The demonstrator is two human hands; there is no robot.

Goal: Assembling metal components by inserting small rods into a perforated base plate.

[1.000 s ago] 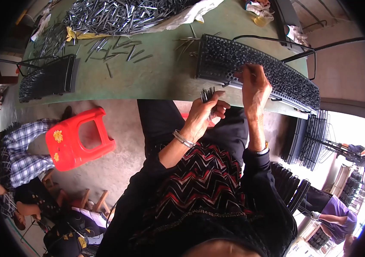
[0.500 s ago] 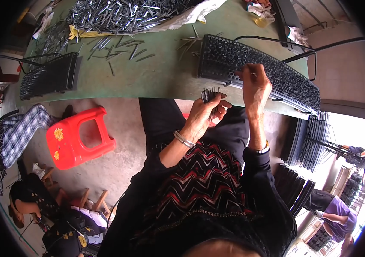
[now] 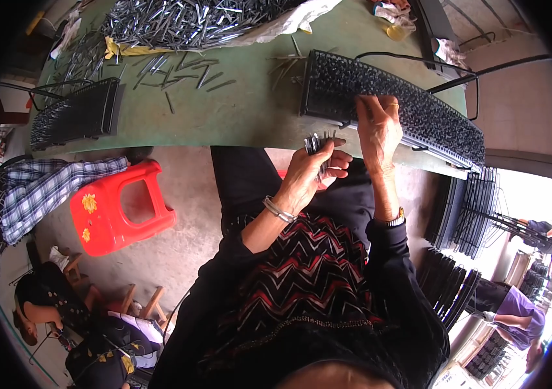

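Note:
My left hand (image 3: 302,174), fingers curled, holds a small bunch of thin dark metal strips (image 3: 315,142), their ends sticking up past the thumb. It is in front of the table's near edge, above my lap. My right hand (image 3: 379,133) has its fingertips pressed together against the near side of a long black rack (image 3: 441,120), whose top is densely studded with dark strip ends or holes. Whatever those fingertips pinch is hidden. The rack stands on the right part of the green table (image 3: 250,107), with a black wire frame attached.
A big heap of metal strips (image 3: 178,23) lies on sheeting at the back, with loose strips (image 3: 178,78) before it. Another black rack (image 3: 75,117) is at the left. A red stool (image 3: 104,223) stands on the floor. Other people sit left; one in purple (image 3: 522,311) is right.
My right hand has shifted slightly left and down along the rack. The left hand stays put with its strips. The plaid-clothed leg at left has stretched toward the stool; the person in purple has moved.

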